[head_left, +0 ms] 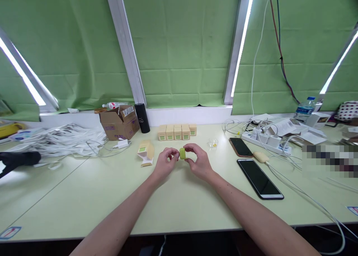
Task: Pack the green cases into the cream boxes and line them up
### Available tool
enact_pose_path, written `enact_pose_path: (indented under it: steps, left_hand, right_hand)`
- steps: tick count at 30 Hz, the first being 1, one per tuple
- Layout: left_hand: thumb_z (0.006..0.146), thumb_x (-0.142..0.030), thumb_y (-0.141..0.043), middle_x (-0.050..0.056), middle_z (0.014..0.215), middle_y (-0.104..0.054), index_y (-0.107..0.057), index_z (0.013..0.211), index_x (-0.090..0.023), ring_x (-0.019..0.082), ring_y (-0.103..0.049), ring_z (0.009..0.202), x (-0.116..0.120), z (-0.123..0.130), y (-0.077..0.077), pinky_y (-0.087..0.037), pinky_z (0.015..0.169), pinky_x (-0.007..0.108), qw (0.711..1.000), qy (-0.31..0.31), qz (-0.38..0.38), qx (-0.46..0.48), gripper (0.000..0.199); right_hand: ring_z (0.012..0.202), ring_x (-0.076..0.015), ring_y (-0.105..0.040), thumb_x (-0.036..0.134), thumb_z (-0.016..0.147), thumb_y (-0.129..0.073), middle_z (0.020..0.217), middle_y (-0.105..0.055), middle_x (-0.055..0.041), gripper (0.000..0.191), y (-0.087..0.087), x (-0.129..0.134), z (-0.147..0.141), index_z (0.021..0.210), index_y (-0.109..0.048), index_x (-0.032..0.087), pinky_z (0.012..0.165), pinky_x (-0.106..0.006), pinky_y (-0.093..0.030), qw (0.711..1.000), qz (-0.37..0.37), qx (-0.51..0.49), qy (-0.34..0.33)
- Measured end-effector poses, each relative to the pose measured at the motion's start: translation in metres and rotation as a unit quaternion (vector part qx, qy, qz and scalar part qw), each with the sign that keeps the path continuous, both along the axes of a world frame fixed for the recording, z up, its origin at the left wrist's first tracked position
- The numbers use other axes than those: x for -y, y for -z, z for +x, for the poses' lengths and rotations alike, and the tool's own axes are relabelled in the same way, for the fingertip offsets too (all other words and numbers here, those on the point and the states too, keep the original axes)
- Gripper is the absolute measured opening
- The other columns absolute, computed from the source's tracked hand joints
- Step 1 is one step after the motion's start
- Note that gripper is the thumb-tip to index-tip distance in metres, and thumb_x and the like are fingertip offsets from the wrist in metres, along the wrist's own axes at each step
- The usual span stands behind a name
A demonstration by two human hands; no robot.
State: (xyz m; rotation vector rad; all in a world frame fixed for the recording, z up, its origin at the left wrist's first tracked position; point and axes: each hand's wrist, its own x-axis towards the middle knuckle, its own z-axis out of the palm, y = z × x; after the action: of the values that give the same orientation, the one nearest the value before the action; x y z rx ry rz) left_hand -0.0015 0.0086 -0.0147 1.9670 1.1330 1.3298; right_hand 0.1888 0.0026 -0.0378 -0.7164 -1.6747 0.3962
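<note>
My right hand (pixel 199 161) holds a small yellow-green object with rounded corners (pixel 182 153) between thumb and fingers, above the table. Just to its left is my left hand (pixel 167 161), its thumb and forefinger pinched at the object's side. Whether anything sits in that pinch is too small to make out. An opened kraft-paper box (pixel 145 152) with a green label lies tipped to the left of my hands. Behind them stand several small kraft boxes (pixel 173 132) in a row, each with a green label. A small clear plastic piece (pixel 213 143) rests to the right.
At right lie two phones (pixel 260 178), (pixel 241 147), a beige oval device (pixel 261 157) and a white power strip (pixel 265 142) with tangled cables. A cardboard carton (pixel 119 125), a black cylinder (pixel 142 118) and a heap of white cables (pixel 64 140) occupy the left and back.
</note>
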Motion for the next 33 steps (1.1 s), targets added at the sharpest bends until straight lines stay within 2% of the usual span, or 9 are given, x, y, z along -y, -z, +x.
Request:
enact_pose_path:
  steps: [12, 33]
  left_hand:
    - [0.088, -0.037, -0.063, 0.004, 0.084, -0.066, -0.069, 0.083, -0.019, 0.018, -0.061, 0.075, 0.0024, 0.0015, -0.0017, -0.051, 0.073, 0.033, 1.000, -0.006, -0.022, 0.006, 0.019]
    - [0.089, -0.041, -0.065, 0.004, 0.085, -0.065, -0.069, 0.084, -0.019, 0.018, -0.060, 0.075, 0.0012, -0.0012, -0.0005, -0.051, 0.075, 0.033, 0.999, -0.009, -0.034, 0.020, 0.023]
  right_hand:
    - [0.107, -0.0234, -0.071, 0.004, 0.077, -0.064, 0.115, -0.072, -0.0062, 0.047, 0.0000, -0.0005, -0.0003, 0.119, -0.065, 0.024, 0.102, -0.046, -0.060, 0.999, -0.036, -0.020, -0.013]
    - [0.106, -0.0239, -0.073, 0.005, 0.077, -0.064, 0.116, -0.073, -0.0066, 0.046, -0.0001, -0.0024, 0.0006, 0.119, -0.065, 0.024, 0.101, -0.046, -0.062, 0.999, -0.028, -0.023, -0.010]
